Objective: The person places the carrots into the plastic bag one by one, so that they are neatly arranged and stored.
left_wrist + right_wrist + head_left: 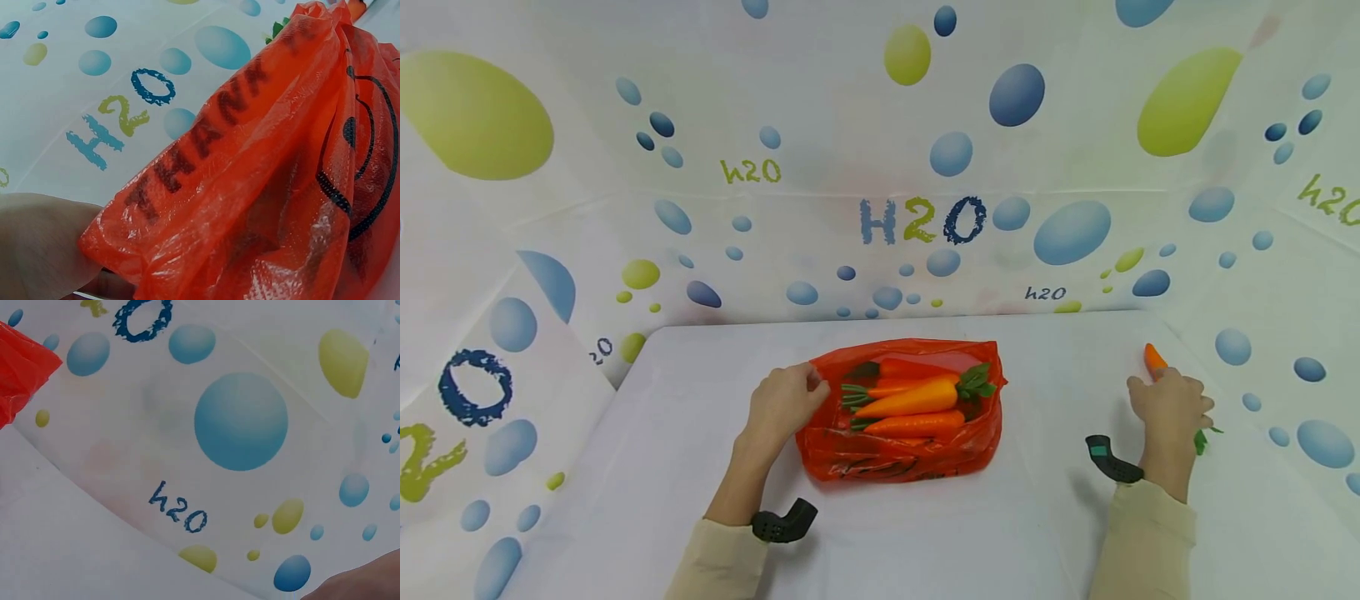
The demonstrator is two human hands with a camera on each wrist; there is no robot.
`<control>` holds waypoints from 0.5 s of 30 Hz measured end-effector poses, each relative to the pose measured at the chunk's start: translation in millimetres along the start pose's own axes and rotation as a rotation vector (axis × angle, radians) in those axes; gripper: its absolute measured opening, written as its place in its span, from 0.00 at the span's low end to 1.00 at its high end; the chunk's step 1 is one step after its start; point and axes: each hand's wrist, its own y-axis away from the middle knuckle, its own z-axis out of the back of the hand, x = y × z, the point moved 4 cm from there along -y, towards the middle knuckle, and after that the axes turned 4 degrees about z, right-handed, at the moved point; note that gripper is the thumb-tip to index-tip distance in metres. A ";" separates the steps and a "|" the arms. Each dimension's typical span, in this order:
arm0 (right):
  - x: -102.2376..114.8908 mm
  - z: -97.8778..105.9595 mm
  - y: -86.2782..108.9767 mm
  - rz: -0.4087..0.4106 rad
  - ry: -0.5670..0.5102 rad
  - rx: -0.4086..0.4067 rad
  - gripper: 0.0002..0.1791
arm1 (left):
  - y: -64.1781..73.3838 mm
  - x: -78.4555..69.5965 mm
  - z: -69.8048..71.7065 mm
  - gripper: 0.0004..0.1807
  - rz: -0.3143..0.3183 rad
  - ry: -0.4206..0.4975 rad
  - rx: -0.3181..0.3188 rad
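Observation:
A red plastic bag (895, 467) lies on the white table with its mouth spread, and several orange carrots (917, 400) with green tops show inside. My left hand (786, 400) pinches the bag's left edge; the left wrist view shows the raised red film with black lettering beside that hand (44, 244). Over at the right, my right hand (1168, 408) holds another carrot (1153, 360). Its tip sticks out above the hand and its green leaves (1201, 442) below, while the palm hides the middle. The right wrist view catches only a sliver of the hand (362, 581).
A white table (1045, 533) carries everything. Behind and at both sides stands a white sheet (820, 100) printed with blue and green drops and "H2O". Each wrist bears a black device, one on the left (785, 522) and one on the right (1112, 460).

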 end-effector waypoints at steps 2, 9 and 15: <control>-1.8 -2.5 -1.5 0.000 0.000 0.033 0.36 | -0.1 0.2 0.1 0.12 0.002 0.001 0.002; -7.7 -5.5 -3.4 -0.022 -0.024 0.054 0.37 | -0.1 0.1 0.7 0.12 0.004 0.001 0.002; -15.2 -9.4 -4.5 -0.046 -0.048 0.049 0.36 | -0.9 0.6 -0.8 0.12 0.003 -0.002 0.001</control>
